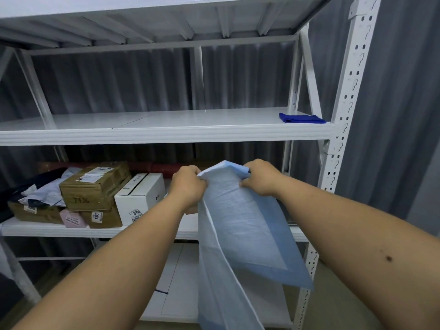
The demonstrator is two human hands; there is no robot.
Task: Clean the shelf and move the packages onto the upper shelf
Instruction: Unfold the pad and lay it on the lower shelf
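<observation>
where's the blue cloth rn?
Head view: the blue cloth lies at the far right end of the upper shelf, beside the right upright post, untouched by either hand.

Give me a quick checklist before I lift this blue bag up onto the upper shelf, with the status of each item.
1. Left hand grips the blue bag at its top edge: ok.
2. Right hand grips the other top corner: ok.
3. Upper shelf has bare space in the middle: ok.
4. Blue cloth lies at the right end, out of the middle: ok.
5. Bag's lower end hangs below the frame, so clearance from the lower shelf edge: cannot tell.
6. Upper shelf wiped clean: cannot tell.
</observation>
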